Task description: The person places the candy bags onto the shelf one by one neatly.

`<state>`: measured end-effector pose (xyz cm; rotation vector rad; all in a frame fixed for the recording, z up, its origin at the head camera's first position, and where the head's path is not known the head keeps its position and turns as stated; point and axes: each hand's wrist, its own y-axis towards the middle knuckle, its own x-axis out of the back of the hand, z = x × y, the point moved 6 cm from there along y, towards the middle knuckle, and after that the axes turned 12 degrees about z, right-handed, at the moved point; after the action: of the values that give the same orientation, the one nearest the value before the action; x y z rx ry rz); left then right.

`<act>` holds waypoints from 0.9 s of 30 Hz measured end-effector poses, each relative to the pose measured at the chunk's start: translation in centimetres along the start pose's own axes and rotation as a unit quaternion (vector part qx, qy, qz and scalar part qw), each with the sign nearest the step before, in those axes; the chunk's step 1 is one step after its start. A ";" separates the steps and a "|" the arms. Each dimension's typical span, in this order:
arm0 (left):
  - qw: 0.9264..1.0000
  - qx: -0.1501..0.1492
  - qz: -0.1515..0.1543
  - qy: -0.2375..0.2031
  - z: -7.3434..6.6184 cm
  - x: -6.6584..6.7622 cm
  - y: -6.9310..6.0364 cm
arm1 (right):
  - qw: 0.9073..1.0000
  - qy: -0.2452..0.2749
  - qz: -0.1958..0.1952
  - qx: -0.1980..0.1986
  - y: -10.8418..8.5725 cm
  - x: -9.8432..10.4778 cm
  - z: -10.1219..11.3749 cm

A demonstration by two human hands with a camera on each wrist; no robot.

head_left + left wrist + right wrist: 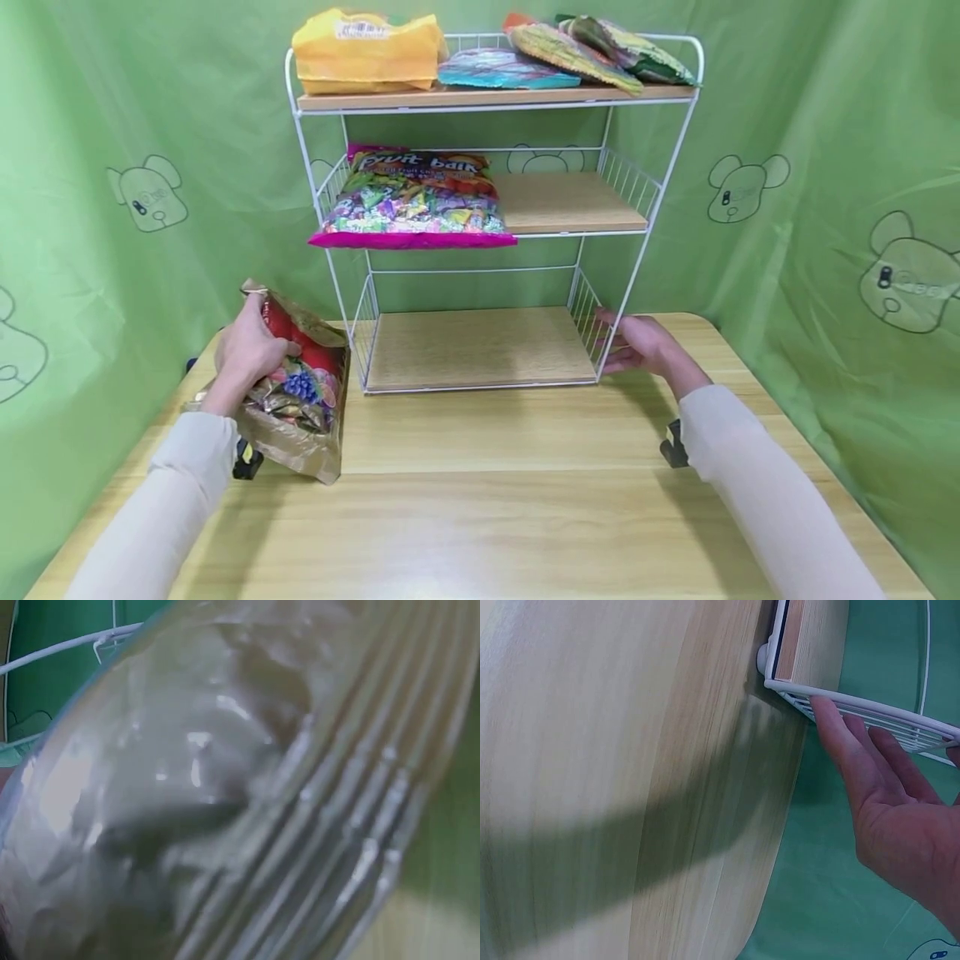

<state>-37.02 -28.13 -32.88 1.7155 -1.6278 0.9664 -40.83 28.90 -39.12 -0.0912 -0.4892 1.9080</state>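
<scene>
Left of the shelf, my left hand (pixel 251 342) grips a gold and red candy bag (pixel 303 387) printed with grapes, thumb across its front. The bag stands tilted beside the rack's lower left side, its bottom edge near the tabletop. In the left wrist view the bag's shiny crimped back (pixel 217 772) fills most of the picture and hides the fingers. My right hand (pixel 641 342) touches the lower right side of the white wire shelf (pixel 600 354). In the right wrist view the fingers (pixel 847 750) are fairly straight against its side wires.
A fruit balk candy bag (pixel 420 196) lies on the middle shelf's left half, overhanging the front. On top are a yellow bag (pixel 367 54), a blue packet (pixel 506 68) and green-yellow packets (pixel 577 54). The wooden table (pixel 465 517) extends in front; green cloth (pixel 817 108) surrounds it.
</scene>
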 end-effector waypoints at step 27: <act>0.982 -0.128 0.101 0.092 -4.3 0.8 -5.6 | 1.000 -0.005 0.005 0.004 0.0 0.1 0.0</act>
<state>-31.98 -24.59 -29.43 1.2730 -1.7416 0.9319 -40.83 28.97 -39.05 -0.0800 -0.4889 1.9211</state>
